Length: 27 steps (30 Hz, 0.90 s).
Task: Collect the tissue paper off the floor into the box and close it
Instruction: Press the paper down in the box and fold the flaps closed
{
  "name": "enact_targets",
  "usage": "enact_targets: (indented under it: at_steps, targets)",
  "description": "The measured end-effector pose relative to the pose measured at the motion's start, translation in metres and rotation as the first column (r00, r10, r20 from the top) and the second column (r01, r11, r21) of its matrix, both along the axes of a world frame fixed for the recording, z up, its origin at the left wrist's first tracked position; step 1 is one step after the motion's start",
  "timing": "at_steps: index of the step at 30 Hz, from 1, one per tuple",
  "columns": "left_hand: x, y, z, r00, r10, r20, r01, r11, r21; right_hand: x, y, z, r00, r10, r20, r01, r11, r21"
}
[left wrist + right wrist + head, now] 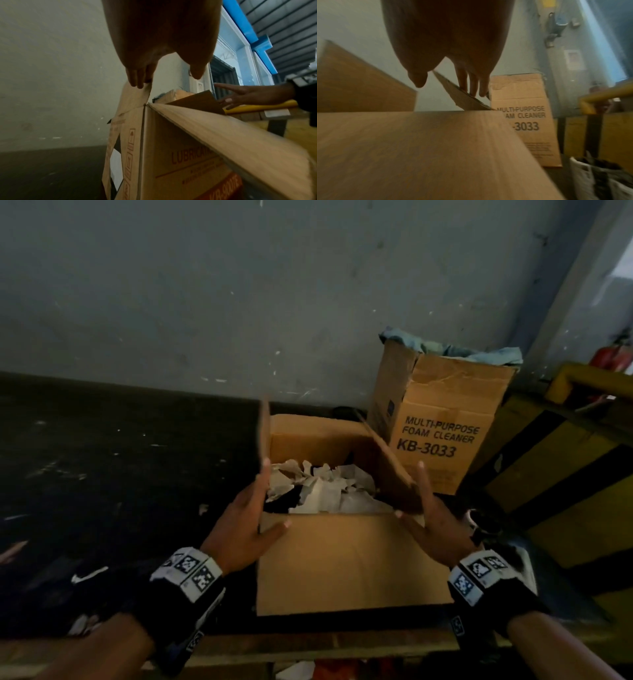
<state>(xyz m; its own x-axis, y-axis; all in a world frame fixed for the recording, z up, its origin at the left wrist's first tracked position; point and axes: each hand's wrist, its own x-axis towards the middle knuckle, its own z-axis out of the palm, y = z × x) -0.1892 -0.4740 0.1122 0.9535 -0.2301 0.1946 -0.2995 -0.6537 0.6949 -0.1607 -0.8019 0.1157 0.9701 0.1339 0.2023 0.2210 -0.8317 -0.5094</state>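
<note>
An open cardboard box point(342, 559) stands on the dark floor, and crumpled white tissue paper point(322, 491) lies inside it. My left hand point(250, 508) presses straight fingers point(137, 81) against the outside of the upright left flap point(263, 433); its thumb is spread toward the front flap. My right hand point(428, 515) lays straight fingers point(471, 88) on the outside of the right flap point(387, 467), which leans inward over the box. The thumb stays apart from it. The front flap hangs outward toward me, and the back flap point(308, 433) stands up.
A taller "Multi-purpose foam cleaner" box point(442, 419) with blue cloth in it stands just behind at the right. Yellow-and-black barriers point(565, 474) fill the right side. The grey wall point(239, 302) is close behind. White paper scraps point(89, 573) lie on the floor at left.
</note>
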Motion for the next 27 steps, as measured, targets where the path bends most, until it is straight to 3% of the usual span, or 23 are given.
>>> enact_targets:
  at_steps: [3,5,7,12,15,16,18,20,22,25,27]
  targets:
    - [0.012,-0.006,-0.017,0.994,-0.109,-0.008,0.107,0.955,0.277,0.011,0.014,-0.01,0.986,0.033,-0.165,-0.057,0.988,-0.144]
    - [0.016,-0.006,-0.032,0.991,-0.137,-0.002,0.121,0.868,0.482,0.018,0.022,-0.018,0.981,0.015,-0.192,-0.072,0.953,-0.294]
    - [0.018,-0.003,-0.044,0.988,-0.148,0.042,0.098,0.818,0.566,0.02,0.031,-0.025,0.982,0.035,-0.186,-0.105,0.919,-0.38]
    - [0.016,0.02,-0.044,0.985,-0.156,0.074,0.093,0.837,0.539,0.009,0.051,-0.029,0.978,0.144,-0.149,-0.19,0.91,-0.368]
    - [0.009,0.038,-0.037,0.98,-0.172,0.098,0.097,0.847,0.523,0.001,0.068,-0.028,0.948,0.232,-0.218,-0.295,0.897,-0.328]
    - [0.007,0.045,-0.034,0.983,-0.175,0.048,0.125,0.845,0.52,-0.001,0.073,-0.025,0.932,0.266,-0.248,-0.339,0.883,-0.326]
    - [0.01,0.057,-0.023,0.981,-0.188,-0.054,0.189,0.846,0.498,0.003,0.081,-0.013,0.872,0.321,-0.369,-0.439,0.847,-0.3]
    - [0.022,0.065,-0.014,0.977,-0.208,-0.044,0.206,0.874,0.44,0.019,0.08,0.006,0.783,0.379,-0.493,-0.543,0.803,-0.246]
    - [0.045,0.069,-0.002,0.977,-0.2,-0.075,0.213,0.893,0.397,0.046,0.072,0.024,0.723,0.454,-0.521,-0.605,0.779,-0.161]
    - [0.097,0.069,0.017,0.988,-0.111,-0.106,0.145,0.899,0.412,0.098,0.057,0.047,0.761,0.49,-0.425,-0.568,0.82,-0.072]
    - [0.139,0.067,0.024,0.995,-0.02,-0.094,0.062,0.882,0.466,0.145,0.044,0.052,0.842,0.409,-0.35,-0.491,0.851,-0.186]
